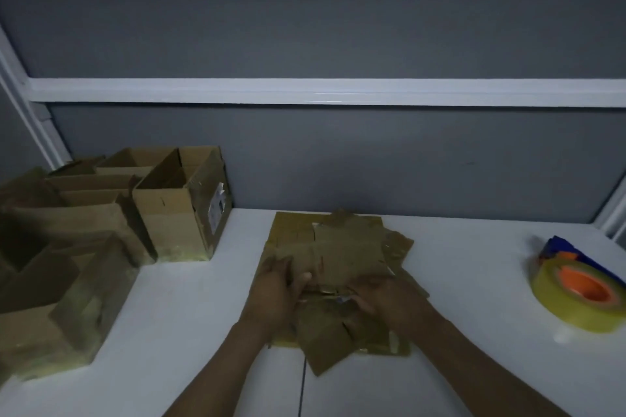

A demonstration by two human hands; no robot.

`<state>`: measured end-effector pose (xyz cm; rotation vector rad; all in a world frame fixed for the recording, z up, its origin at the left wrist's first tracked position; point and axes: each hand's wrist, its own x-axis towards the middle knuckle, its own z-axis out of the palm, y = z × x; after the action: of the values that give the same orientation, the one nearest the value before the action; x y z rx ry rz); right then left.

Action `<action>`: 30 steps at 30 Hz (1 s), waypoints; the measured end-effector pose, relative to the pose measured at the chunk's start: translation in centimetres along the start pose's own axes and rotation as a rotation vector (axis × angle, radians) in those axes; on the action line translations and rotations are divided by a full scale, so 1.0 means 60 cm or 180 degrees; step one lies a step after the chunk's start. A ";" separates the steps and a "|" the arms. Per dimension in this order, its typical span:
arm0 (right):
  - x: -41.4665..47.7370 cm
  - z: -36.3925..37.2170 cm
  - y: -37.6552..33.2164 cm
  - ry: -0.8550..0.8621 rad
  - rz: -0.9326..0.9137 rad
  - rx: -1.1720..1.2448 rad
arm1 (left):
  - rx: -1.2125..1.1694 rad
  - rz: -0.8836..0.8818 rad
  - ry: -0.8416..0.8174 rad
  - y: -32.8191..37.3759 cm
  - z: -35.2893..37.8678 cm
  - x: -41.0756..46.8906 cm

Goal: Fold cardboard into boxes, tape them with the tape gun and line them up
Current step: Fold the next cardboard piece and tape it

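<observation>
A white table (pixel 176 298) is sitting against a grey wall (pixel 338 162); the left hand (pixel 277 288) and right hand (pixel 382 298) are gripping flattened cardboard (pixel 349 247).

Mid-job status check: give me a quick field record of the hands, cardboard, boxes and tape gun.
left hand: grips top cardboard sheet, left side
right hand: grips same sheet, right side
cardboard stack: flat, centre of table
folded boxes: open-topped, grouped at left
tape gun: lying untouched, far right
</observation>
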<state>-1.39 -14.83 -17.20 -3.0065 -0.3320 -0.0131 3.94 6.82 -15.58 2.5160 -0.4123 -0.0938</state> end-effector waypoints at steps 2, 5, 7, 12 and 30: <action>-0.002 -0.002 0.002 0.0262 -0.0095 0.0002 | -0.0142 -0.0266 0.0214 -0.003 0.003 0.018; -0.017 0.023 0.029 0.0424 -0.0118 0.0040 | -0.0487 -0.0527 0.0329 -0.006 0.003 0.036; -0.028 0.029 0.036 0.0346 -0.0189 0.0046 | -0.0883 -0.0574 0.0499 -0.007 0.003 0.043; -0.031 0.001 0.039 0.0986 -0.0099 0.0507 | -0.1187 -0.0308 0.0865 0.008 -0.006 0.050; -0.155 -0.238 0.237 0.1161 0.1141 0.1839 | -0.1016 0.0955 0.1049 0.288 0.070 0.103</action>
<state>-7.33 -32.31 -4.84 -2.3819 0.2098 -0.3603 4.47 -10.92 -9.24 2.0814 -0.5806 0.3409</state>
